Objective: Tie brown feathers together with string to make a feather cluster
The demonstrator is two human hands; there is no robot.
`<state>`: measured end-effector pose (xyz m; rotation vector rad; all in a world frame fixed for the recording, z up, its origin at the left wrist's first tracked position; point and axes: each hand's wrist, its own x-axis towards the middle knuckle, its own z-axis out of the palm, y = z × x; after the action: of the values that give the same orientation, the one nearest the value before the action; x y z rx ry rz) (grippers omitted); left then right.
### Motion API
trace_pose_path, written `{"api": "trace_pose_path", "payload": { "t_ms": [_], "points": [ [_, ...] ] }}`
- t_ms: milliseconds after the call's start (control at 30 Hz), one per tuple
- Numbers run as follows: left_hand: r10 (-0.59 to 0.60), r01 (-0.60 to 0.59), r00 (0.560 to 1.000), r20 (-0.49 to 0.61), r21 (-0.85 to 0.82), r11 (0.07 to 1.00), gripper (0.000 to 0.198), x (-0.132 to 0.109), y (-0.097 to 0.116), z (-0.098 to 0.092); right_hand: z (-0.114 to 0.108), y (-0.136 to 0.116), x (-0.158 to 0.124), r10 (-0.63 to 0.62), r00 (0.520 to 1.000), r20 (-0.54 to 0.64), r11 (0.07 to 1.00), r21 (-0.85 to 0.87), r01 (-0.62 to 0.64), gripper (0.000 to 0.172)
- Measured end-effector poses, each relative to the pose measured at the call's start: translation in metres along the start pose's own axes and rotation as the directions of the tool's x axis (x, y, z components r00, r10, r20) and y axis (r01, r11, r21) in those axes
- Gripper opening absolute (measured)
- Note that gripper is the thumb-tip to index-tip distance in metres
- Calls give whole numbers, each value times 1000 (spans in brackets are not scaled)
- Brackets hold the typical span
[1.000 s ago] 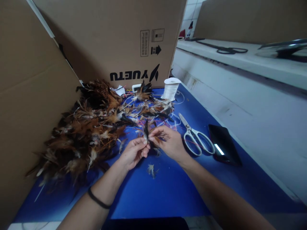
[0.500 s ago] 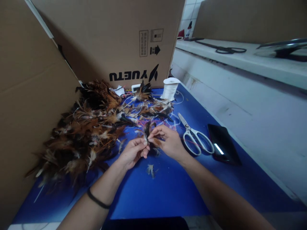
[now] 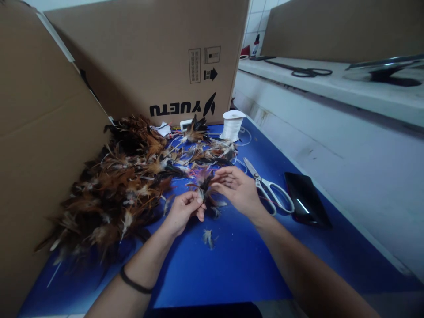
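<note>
At centre of blue table (image 3: 232, 265): small feather bunch (image 3: 204, 191), pinched tight at its quills by left hand (image 3: 183, 211). Right hand (image 3: 239, 189), at 3 o'clock of the bunch, had released its earlier pinch; fingers spread loosely, apparently holding nothing. Bunch was thus carried by the left alone. Feather pile (image 3: 122, 185) at 9 o'clock; scissors (image 3: 269, 189) at 3 o'clock.

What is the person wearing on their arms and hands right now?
Very little: no sleeves or gloves, and no rings visible on the left hand or the right hand. The only item worn is a thin black band around the left wrist.
</note>
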<state>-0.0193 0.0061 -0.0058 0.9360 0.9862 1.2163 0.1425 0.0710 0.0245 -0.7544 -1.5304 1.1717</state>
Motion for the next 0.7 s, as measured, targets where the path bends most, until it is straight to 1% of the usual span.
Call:
{"api": "trace_pose_path", "payload": {
  "t_ms": [133,267,367,467,533,600,633,700],
  "points": [
    [123,-121,992,-12,117,986,21,0,-1,0,-12,-7,6,-7,991,-132,1000,-29,3,25],
    [247,-226,967,-68,229,947,20,1,-1,-3,-21,-10,10,-49,978,-201,997,-63,37,23],
    [320,-282,940,-115,265,922,19,1,2,-5,-25,-11,12,-78,962,-261,995,-76,60,21],
    [375,-321,907,-192,258,911,16,1,4,-5,-30,-12,15,-74,947,-312,994,-101,45,17],
    [391,-333,887,-248,246,910,15,1,6,-6,-35,-11,17,-68,948,-312,988,-153,20,15],
    [395,-338,873,-286,229,913,16,0,8,-7,-41,-8,18,-65,956,-287,973,-233,-4,12],
    [396,-341,868,-299,222,914,16,0,8,-7,-43,-6,18,-65,963,-260,959,-282,-11,11],
    [395,-345,866,-307,204,916,16,0,10,-8,-46,-1,18,-71,983,-167,920,-391,1,12]
  ]
}}
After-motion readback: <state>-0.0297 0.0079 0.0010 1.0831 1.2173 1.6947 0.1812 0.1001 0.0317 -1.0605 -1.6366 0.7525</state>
